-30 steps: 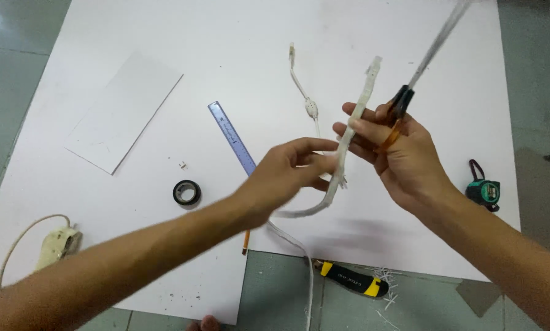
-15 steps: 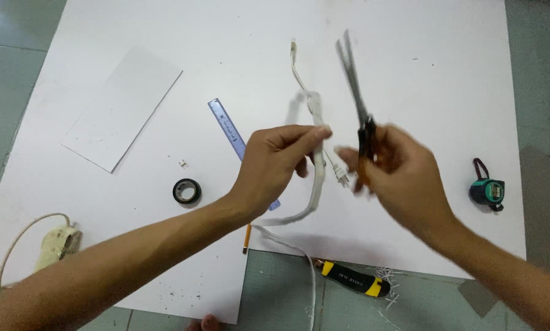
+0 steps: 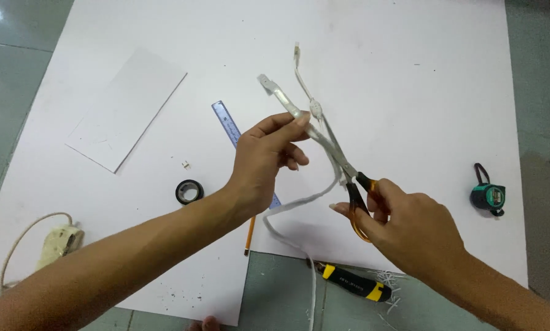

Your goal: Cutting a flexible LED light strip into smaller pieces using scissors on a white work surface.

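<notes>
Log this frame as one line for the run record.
left hand: pinches flat white cable | right hand: holds scissors, blades against cable | white board: ruler, tape roll, tape measure

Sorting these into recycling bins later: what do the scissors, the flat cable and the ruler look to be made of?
Scissors: thin grey blades look like bare metal; handles in the right hand look like glossy orange and black plastic.
Flat cable in the left hand: white, bends softly, probably a plastic sheath; core hidden.
Ruler: bluish and translucent-looking, likely plastic.
</notes>
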